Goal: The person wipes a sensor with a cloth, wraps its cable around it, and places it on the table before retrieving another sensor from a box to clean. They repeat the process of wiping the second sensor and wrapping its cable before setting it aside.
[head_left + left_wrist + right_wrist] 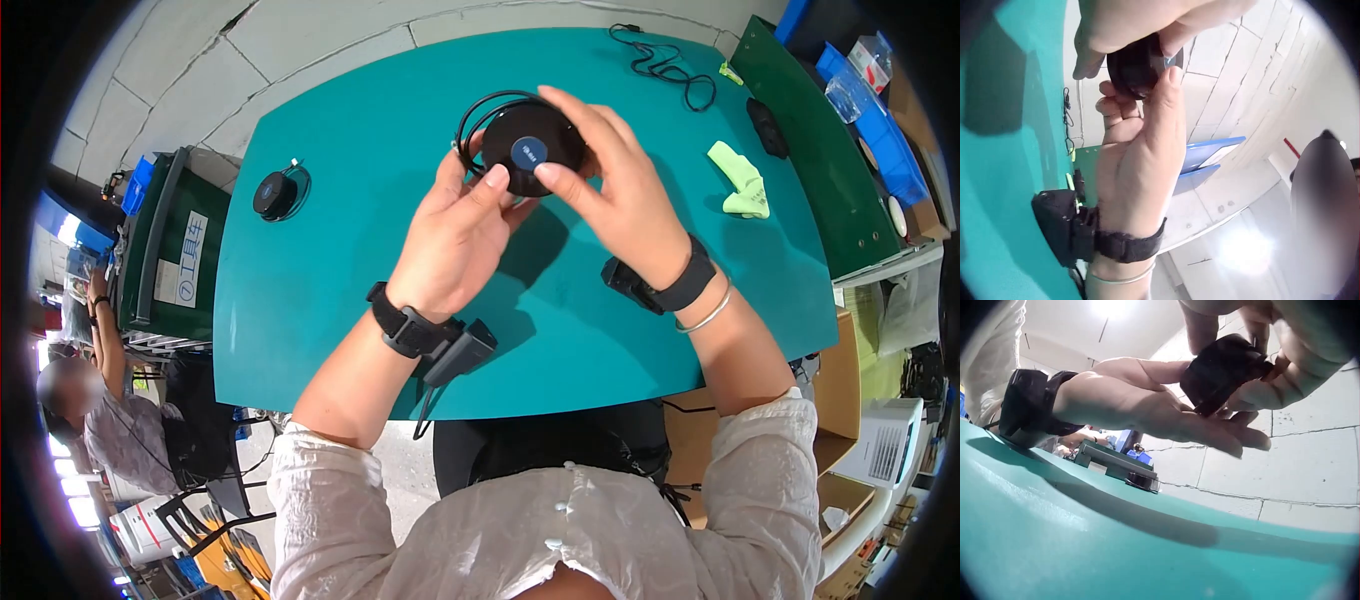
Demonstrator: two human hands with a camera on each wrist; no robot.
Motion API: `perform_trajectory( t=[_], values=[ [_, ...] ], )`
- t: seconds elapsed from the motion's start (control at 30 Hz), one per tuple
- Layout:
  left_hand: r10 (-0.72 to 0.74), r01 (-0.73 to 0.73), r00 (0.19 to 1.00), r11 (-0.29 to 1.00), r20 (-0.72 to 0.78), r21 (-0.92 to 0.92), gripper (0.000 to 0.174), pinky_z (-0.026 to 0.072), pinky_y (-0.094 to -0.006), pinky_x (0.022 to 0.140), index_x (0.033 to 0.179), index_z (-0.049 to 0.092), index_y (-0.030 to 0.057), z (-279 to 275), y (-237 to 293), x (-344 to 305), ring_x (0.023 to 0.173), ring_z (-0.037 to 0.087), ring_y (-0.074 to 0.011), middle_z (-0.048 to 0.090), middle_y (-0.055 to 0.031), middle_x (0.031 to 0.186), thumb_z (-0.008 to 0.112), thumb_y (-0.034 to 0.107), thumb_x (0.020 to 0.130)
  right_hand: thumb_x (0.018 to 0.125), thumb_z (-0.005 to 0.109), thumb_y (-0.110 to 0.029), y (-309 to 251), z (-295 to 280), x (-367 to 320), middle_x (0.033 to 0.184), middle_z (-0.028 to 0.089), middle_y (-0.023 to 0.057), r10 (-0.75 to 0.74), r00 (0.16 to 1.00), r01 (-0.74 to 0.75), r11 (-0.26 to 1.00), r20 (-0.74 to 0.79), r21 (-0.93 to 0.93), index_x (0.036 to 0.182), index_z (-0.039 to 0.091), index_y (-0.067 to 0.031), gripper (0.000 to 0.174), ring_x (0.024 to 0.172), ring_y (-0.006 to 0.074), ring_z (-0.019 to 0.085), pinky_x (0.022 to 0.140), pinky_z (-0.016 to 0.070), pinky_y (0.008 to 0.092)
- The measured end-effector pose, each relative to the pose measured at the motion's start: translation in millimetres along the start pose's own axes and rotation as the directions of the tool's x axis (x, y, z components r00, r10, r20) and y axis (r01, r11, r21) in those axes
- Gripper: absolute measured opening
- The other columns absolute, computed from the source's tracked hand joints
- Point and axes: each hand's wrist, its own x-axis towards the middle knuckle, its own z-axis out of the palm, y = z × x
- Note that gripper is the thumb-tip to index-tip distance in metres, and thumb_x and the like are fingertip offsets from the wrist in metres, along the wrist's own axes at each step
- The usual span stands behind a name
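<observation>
Above the green table, both hands hold a black round puck-shaped device [533, 122] with a dark blue label on its upper face. Its black cable [466, 130] loops round the left side. My left hand [450, 240] pinches the near-left edge, thumb on the face and fingers beneath. On the opposite side, my right hand [638, 200] grips the rim, its thumb beside the label and its index finger along the far edge. The right wrist view shows the dark device [1222, 369] between the two hands, some fingers hidden behind it.
A similar round black device [272, 194] with a coiled cable lies at the table's left. Toward the right are a black cable [665, 65], a light green cloth-like piece [738, 182] and a black pouch-like item [767, 128]. Green cabinets flank the table [330, 300]. Another person sits far left.
</observation>
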Motion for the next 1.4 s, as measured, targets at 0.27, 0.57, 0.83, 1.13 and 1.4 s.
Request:
perform_trajectory(
  t=[0.27, 0.57, 0.83, 1.13, 1.4],
  values=[
    [-0.062, -0.02, 0.992, 0.786, 0.111, 0.618, 0.059, 0.0407, -0.0326, 0.103, 0.145, 0.035, -0.0028, -15.5, 22.7, -0.1, 0.123, 0.049, -0.02, 0.052, -0.0152, 0.132, 0.061, 0.009, 0.094, 0.088, 0.065, -0.02, -1.4, -7.9, 0.6, 0.112, 0.058, 0.0094, -0.106, 0.966, 0.143, 0.979, 0.236, -0.146, 0.13, 0.056, -0.0156, 0.043, 0.097, 0.0293, 0.062, 0.082, 0.0531, 0.0355],
    [-0.19, 0.18, 0.981, 0.966, 0.035, 0.185, 0.042, 0.0498, -0.0349, 0.093, 0.131, 0.045, 0.0, -8.3, 14.8, -0.1, 0.11, 0.056, -0.0186, 0.054, -0.0108, 0.121, 0.061, 0.005, 0.092, 0.087, 0.067, -0.017, -0.8, -0.8, 2.1, 0.125, 0.059, 0.01, -0.118, 0.989, 0.112, 0.991, 0.089, 0.069, 0.131, 0.055, -0.01, 0.047, 0.11, 0.0301, 0.059, 0.094, 0.0488, 0.0381],
    [0.059, -0.083, 0.993, 0.96, 0.098, 0.266, 0.046, 0.0502, -0.0328, 0.093, 0.119, 0.049, 0.0034, -23.2, 8.5, 5.7, 0.108, 0.056, -0.0155, 0.053, -0.0079, 0.119, 0.069, -0.009, 0.08, 0.082, 0.071, -0.013, -3.6, -7.6, 3.0, 0.123, 0.06, 0.0122, -0.183, 0.979, 0.173, 0.979, 0.085, 0.108, 0.136, 0.052, -0.0127, 0.057, 0.112, 0.0302, 0.057, 0.097, 0.0471, 0.0394],
    [0.213, -0.284, 0.958, 0.778, 0.19, 0.56, 0.058, 0.0469, -0.0341, 0.1, 0.133, 0.047, 0.0021, -9.5, 7.1, 4.2, 0.113, 0.058, -0.0186, 0.057, -0.0097, 0.125, 0.07, -0.007, 0.08, 0.08, 0.073, -0.011, 0.2, -0.4, 0.8, 0.118, 0.06, 0.0118, -0.174, 0.981, 0.176, 0.984, 0.084, -0.026, 0.141, 0.044, -0.0132, 0.068, 0.108, 0.0323, 0.056, 0.094, 0.0471, 0.0405],
    [0.009, -0.005, 0.999, 0.997, -0.053, 0.074, 0.038, 0.0515, -0.0336, 0.091, 0.124, 0.054, 0.002, -12.3, 6.4, 3.2, 0.103, 0.063, -0.0195, 0.064, -0.0118, 0.114, 0.067, 0.007, 0.089, 0.087, 0.07, -0.019, 5.0, -0.7, 2.6, 0.123, 0.057, 0.012, -0.186, 0.983, 0.186, 0.981, 0.0, 0.055, 0.14, 0.047, -0.0102, 0.058, 0.111, 0.0271, 0.056, 0.093, 0.0482, 0.0365]
  ],
)
